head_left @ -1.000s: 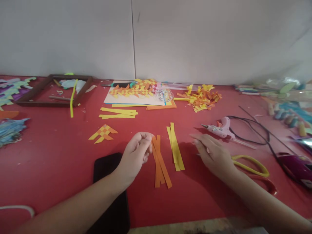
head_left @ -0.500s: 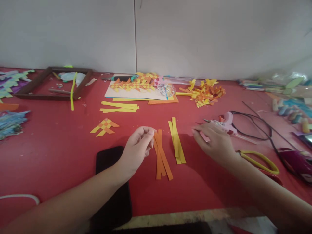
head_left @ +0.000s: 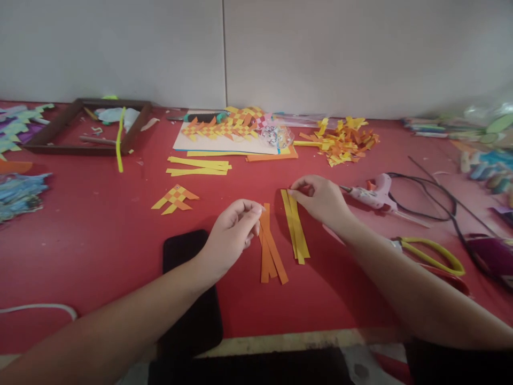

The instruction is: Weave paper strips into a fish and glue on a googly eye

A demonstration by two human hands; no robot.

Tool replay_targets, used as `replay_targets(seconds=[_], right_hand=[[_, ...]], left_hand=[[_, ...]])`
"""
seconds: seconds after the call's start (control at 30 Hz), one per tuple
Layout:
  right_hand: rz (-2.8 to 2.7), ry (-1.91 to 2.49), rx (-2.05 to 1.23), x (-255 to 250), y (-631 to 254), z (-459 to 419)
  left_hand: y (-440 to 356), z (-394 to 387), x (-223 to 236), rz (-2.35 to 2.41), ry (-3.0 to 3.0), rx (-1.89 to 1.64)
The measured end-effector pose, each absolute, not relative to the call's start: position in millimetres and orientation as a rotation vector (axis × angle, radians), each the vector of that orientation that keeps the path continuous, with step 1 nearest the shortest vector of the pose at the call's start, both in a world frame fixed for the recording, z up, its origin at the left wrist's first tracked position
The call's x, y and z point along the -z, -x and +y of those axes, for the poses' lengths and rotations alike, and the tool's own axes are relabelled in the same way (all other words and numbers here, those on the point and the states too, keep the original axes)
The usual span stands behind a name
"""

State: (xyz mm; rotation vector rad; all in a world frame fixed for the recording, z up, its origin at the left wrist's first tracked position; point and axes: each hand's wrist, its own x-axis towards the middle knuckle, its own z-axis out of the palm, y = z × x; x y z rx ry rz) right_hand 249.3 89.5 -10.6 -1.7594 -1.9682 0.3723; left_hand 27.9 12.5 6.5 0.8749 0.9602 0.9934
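Note:
My left hand [head_left: 234,230] is closed, thumb and forefinger pinched at the upper end of an orange paper strip [head_left: 276,260] in a small crossed bundle on the red table. Just right of that bundle, my right hand [head_left: 323,203] pinches the top end of a yellow paper strip [head_left: 298,227], one of a few lying nearly side by side. To the left lies a woven orange-and-yellow paper fish [head_left: 175,200]. A black phone-like slab [head_left: 188,305] lies partly under my left forearm.
More yellow strips [head_left: 199,166] lie behind, before a white board [head_left: 224,145] bearing woven fish. Paper scraps [head_left: 347,141] are heaped at the back. A pink glue gun [head_left: 372,196], its cord and yellow-handled scissors [head_left: 433,255] lie right. A brown frame [head_left: 72,150] stands back left.
My right hand has moved left from near the glue gun onto the top of the yellow strips and closed there. My left hand stays pinched at the orange strips. The view has shifted slightly.

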Motion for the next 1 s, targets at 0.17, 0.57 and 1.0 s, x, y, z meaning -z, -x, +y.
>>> replay_targets(seconds=[0.17,0.57,1.0], right_hand=[[-1.885,1.692,-0.527,-6.5,-250.0,76.7],[-1.823,1.352,-0.499,-9.7,-248.7,43.6],[-2.132,1.453,-0.338,15.8,-250.2,58.3]], left_hand=[[-29.4,11.7,-5.6,0.965,-0.871,-1.008],[-31.2,7.6,-5.3,0.84,-1.06,-0.89],[-32.8,8.6,-8.9,0.905,-1.043,-0.852]])
